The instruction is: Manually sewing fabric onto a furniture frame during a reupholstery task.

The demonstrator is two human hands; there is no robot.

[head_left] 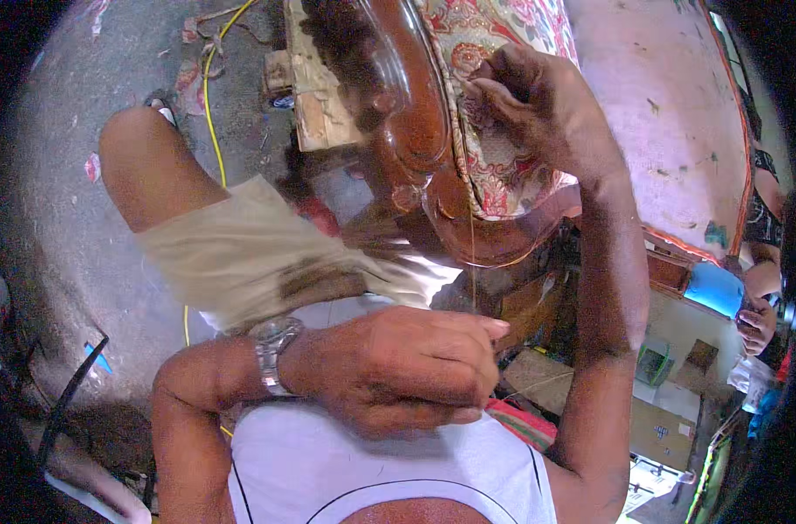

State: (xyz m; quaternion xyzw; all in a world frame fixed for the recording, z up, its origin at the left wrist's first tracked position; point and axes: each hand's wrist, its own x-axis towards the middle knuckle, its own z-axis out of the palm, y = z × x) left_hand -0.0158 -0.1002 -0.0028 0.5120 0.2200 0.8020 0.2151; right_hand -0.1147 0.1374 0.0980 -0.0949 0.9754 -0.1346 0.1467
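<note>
Patterned floral upholstery (pixel 503 179) in red and cream covers a padded part of a chair or sofa with a glossy, carved brown wooden frame (pixel 424 113). A corded edge runs along the fabric beside the wood. Over this edge, my right hand (pixel 538 109) is closed, thumb and fingers pinched together; what they grip is hidden. In front of my chest, my left hand (pixel 398 367) is closed with a watch on its wrist. A thin thread (pixel 473 271) drops from the fabric's lower corner to my left hand's fingers, drawn fairly straight.
A pale pinkish panel (pixel 678 113) with an orange-red edge stands at the right. Another person's hand (pixel 754 323) is beside a blue object (pixel 714 290). A yellow cable (pixel 207 96) crosses the floor at left. Below the frame sits a wooden block (pixel 324 105).
</note>
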